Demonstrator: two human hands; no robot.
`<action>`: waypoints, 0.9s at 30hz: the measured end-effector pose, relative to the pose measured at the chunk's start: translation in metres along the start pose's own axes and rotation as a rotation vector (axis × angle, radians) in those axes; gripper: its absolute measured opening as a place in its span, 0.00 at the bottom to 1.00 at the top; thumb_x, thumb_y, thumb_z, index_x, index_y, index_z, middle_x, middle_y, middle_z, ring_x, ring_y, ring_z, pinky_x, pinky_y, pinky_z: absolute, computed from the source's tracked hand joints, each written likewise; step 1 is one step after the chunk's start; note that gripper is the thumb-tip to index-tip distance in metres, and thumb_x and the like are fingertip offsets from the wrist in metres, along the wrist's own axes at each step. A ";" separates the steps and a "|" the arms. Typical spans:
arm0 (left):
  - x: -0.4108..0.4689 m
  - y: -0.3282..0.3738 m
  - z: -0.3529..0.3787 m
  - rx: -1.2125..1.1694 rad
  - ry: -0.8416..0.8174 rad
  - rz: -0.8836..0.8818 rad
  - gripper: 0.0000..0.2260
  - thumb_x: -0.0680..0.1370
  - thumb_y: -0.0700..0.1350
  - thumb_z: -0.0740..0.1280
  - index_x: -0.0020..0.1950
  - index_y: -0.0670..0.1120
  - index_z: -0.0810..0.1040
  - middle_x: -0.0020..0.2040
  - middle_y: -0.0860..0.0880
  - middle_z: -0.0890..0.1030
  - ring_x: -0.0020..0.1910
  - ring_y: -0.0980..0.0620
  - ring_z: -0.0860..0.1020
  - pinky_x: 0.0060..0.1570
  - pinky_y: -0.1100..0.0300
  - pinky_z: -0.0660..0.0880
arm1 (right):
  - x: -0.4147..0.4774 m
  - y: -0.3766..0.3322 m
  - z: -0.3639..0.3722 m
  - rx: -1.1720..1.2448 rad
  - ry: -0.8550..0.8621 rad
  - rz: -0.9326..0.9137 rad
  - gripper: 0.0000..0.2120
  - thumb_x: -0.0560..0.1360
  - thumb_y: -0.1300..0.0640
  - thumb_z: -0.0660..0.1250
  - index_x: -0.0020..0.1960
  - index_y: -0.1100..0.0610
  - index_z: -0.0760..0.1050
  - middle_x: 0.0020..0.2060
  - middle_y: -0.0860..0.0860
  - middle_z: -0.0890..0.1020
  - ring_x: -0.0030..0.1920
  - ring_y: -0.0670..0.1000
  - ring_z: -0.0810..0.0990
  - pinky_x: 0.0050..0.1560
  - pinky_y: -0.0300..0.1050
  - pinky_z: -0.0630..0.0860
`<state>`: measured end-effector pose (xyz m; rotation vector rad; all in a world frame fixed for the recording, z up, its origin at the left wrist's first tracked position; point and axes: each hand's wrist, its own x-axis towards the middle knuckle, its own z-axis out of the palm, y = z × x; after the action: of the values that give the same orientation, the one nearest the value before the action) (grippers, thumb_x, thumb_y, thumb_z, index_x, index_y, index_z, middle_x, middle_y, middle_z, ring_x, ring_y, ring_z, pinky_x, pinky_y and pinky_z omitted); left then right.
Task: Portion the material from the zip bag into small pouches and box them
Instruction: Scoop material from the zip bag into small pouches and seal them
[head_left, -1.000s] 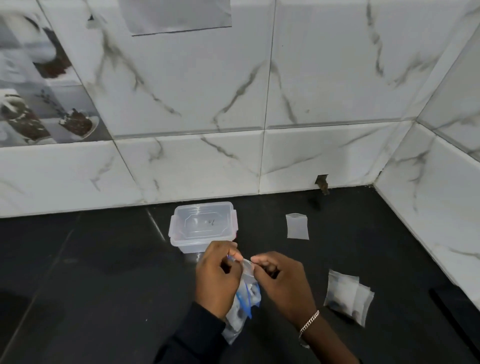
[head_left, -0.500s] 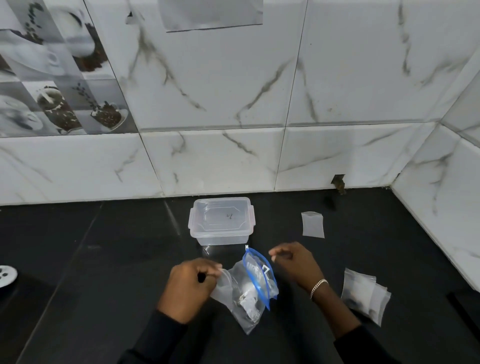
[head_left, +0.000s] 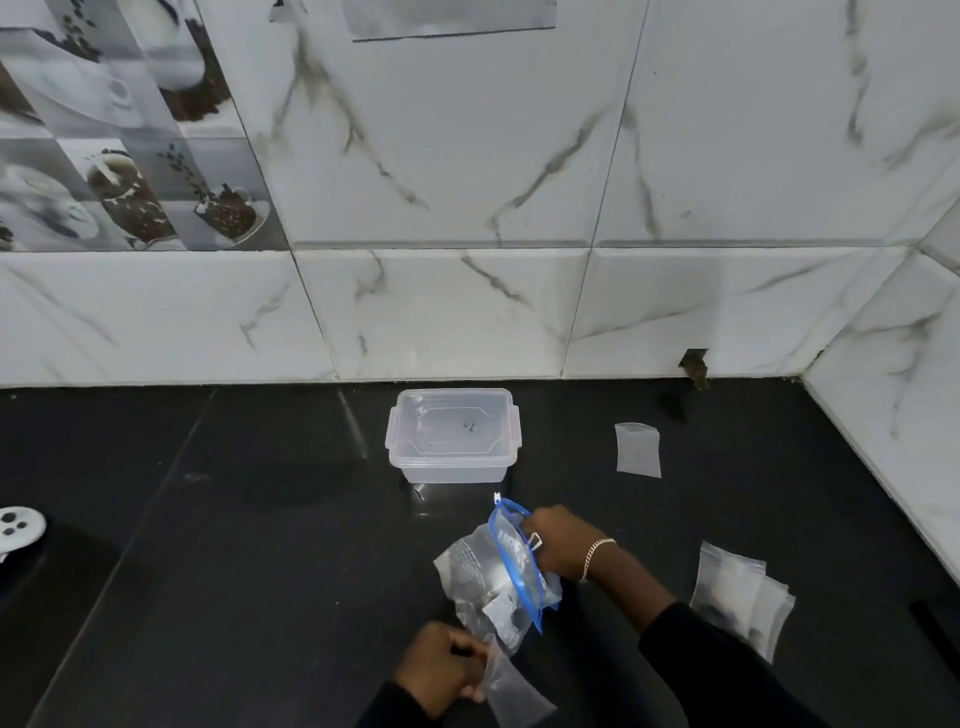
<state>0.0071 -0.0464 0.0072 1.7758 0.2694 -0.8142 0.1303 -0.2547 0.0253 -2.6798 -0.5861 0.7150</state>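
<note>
Head view: right hand (head_left: 561, 540) fingers grip the open zip bag (head_left: 480, 566) rim; left hand (head_left: 441, 670) fingers pinch its clear lower end.

A glossy black surface (head_left: 260, 571) fills the lower half of the frame and meets the marble-tiled wall along its top and right edges. Thin seams run diagonally across it left of centre. At centre, close to the wall, stands a clear plastic box (head_left: 452, 436) with its lid on. To its right, well apart, a single small pouch (head_left: 638, 449) lies flat. At lower right, a loose pile of pouches (head_left: 737, 592) lies overlapping. A white round piece with dark holes (head_left: 18, 525) sits at the left edge. Whether the zip bag (head_left: 498, 571) at lower centre touches the surface cannot be told.
</note>
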 end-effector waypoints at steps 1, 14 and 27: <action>0.002 -0.001 0.003 -0.009 0.013 -0.002 0.11 0.65 0.33 0.65 0.42 0.35 0.86 0.32 0.38 0.82 0.22 0.54 0.77 0.28 0.64 0.74 | 0.000 0.000 0.001 0.002 0.013 -0.013 0.10 0.74 0.54 0.66 0.35 0.54 0.74 0.37 0.57 0.81 0.37 0.54 0.78 0.39 0.43 0.68; 0.002 0.020 -0.007 -0.147 0.142 0.212 0.13 0.74 0.28 0.64 0.42 0.40 0.87 0.40 0.46 0.85 0.28 0.52 0.78 0.32 0.63 0.74 | -0.006 0.005 0.014 0.197 0.059 -0.024 0.13 0.71 0.59 0.68 0.29 0.62 0.72 0.26 0.53 0.74 0.27 0.46 0.69 0.32 0.37 0.64; -0.012 0.012 -0.020 -0.055 0.210 0.188 0.13 0.72 0.30 0.65 0.41 0.42 0.87 0.30 0.46 0.83 0.25 0.54 0.76 0.31 0.64 0.73 | -0.014 0.016 -0.009 0.584 0.118 0.209 0.10 0.65 0.55 0.67 0.26 0.56 0.74 0.23 0.52 0.70 0.28 0.50 0.69 0.28 0.41 0.68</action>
<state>0.0123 -0.0302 0.0267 1.8050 0.2551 -0.4833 0.1288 -0.2771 0.0325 -2.2256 -0.0445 0.6500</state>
